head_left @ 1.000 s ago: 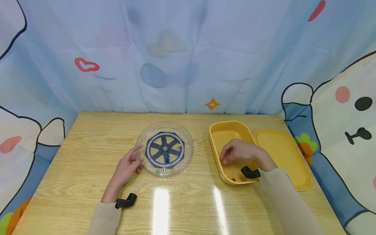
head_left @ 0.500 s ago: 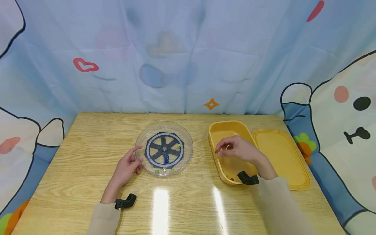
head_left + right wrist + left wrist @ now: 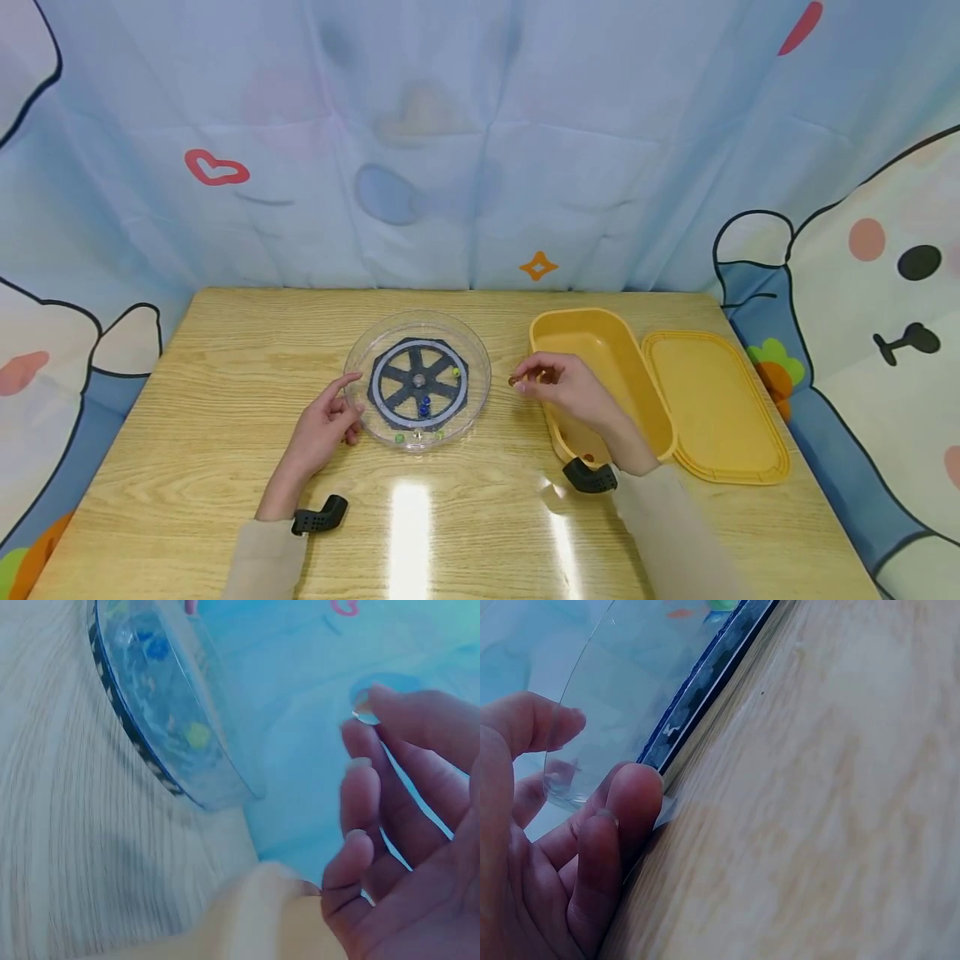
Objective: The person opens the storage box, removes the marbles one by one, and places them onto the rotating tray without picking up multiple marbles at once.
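Observation:
A round clear plastic dish (image 3: 480, 400) with a dark spoked wheel pattern on its base stands left of centre. Several glass marbles lie in it, among them a blue marble (image 3: 424, 410) and a green marble (image 3: 399, 438). My left hand (image 3: 321, 429) holds the dish's left side, index finger over the rim in the left wrist view. Between thumb and forefinger, my right hand (image 3: 566, 387) pinches a small marble (image 3: 365, 709), brownish in the head view and glassy in the right wrist view. That hand is above the left wall of a yellow box (image 3: 600, 333).
A reddish-brown marble (image 3: 588, 457) lies in the box's near end. The yellow lid (image 3: 723, 400) lies flat to the box's right. A strip of wooden table (image 3: 510, 433) separates dish and box, and a printed curtain (image 3: 450, 167) hangs behind.
My right hand has risen out of the yellow box with the marble and moved left across its wall, towards the dish. The left hand and the dish have stayed put.

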